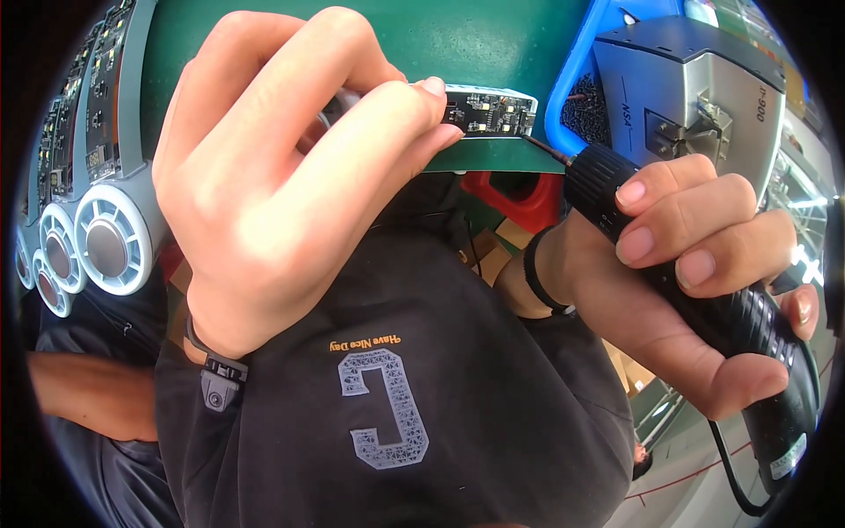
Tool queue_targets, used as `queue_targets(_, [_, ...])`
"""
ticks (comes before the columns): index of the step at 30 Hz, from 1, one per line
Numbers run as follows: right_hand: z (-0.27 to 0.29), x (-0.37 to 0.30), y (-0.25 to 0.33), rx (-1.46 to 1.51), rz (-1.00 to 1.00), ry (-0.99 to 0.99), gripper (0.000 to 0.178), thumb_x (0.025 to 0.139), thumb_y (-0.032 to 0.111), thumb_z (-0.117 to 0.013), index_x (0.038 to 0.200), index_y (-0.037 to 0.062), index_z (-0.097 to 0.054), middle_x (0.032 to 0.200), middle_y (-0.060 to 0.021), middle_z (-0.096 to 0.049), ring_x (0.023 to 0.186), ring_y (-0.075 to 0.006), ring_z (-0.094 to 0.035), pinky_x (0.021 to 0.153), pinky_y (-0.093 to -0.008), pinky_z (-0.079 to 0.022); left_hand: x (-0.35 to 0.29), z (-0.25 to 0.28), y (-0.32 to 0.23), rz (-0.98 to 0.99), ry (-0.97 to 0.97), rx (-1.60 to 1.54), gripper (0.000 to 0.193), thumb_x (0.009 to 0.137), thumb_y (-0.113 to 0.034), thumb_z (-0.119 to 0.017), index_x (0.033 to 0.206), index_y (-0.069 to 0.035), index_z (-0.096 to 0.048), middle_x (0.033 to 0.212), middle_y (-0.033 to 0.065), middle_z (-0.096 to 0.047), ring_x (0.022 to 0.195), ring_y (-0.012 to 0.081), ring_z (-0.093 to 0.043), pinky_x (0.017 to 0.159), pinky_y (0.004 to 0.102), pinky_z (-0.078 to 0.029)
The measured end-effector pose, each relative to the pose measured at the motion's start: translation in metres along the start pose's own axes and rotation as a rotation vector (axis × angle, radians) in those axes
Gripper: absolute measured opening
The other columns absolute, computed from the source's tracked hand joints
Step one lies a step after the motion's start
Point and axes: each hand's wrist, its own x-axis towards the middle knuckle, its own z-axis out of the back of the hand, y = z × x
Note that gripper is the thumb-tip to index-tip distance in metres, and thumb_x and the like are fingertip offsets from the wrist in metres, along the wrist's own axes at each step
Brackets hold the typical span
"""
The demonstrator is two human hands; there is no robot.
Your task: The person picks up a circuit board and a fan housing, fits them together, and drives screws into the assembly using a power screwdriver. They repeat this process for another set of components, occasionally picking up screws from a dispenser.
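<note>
My left hand (282, 176) is closed around a narrow device with an exposed black circuit board (493, 114) in a pale housing; its fingers cover the rest of the device. In my right hand (651, 304) is a black electric screwdriver (607, 189), held slantwise with the fingers wrapped round its body. The thin screwdriver bit (550, 150) points at the board's right end corner. Its tip is at or very near that corner; whether it touches, I cannot tell.
A green work surface (493, 44) lies beneath. At the right, a blue tray (568, 66) holds small dark pieces beside a silver boxy machine (748, 97). Several similar units with round white-rimmed ends (110, 238) stand at left. A red container (546, 202) sits below the surface's edge. Another person's forearm (92, 396) shows lower left.
</note>
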Motion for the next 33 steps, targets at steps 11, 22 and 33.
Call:
queue_targets(11, [-0.019,-0.015,-0.009,-0.029,0.144,-0.395,0.051,0.107,0.060,-0.047,0.123,0.0125,-0.060,0.079,-0.0052,-0.050,0.047,-0.0178,-0.046,0.046,-0.0364,-0.046,-0.003,0.012,0.000,0.098,0.130,-0.035,0.027,0.068,-0.005,-0.093,0.091,-0.007,-0.079,0.087,0.0031,-0.071,0.084,0.0229,-0.064,0.068,0.0339,-0.051])
queue_targets(22, [0.065,0.018,0.045,-0.274,0.320,-0.857,0.050,0.095,0.059,-0.052,0.077,0.0125,-0.046,0.071,-0.0045,-0.048,0.050,-0.0181,-0.047,0.054,-0.0363,-0.047,-0.012,0.002,0.003,0.083,0.103,-0.099,0.028,0.071,0.001,-0.091,0.097,-0.005,-0.080,0.092,0.0056,-0.072,0.089,0.0249,-0.065,0.072,0.0357,-0.051])
queue_targets(33, [0.065,0.029,0.035,-0.168,0.016,-0.657,0.052,0.093,0.060,-0.055,0.077,0.0109,-0.046,0.071,-0.0046,-0.048,0.053,-0.0187,-0.050,0.057,-0.0373,-0.048,-0.021,-0.003,0.007,0.124,-0.061,-0.221,0.046,0.075,0.005,-0.092,0.117,-0.001,-0.075,0.126,0.0141,-0.067,0.112,0.0259,-0.068,0.090,0.0359,-0.058])
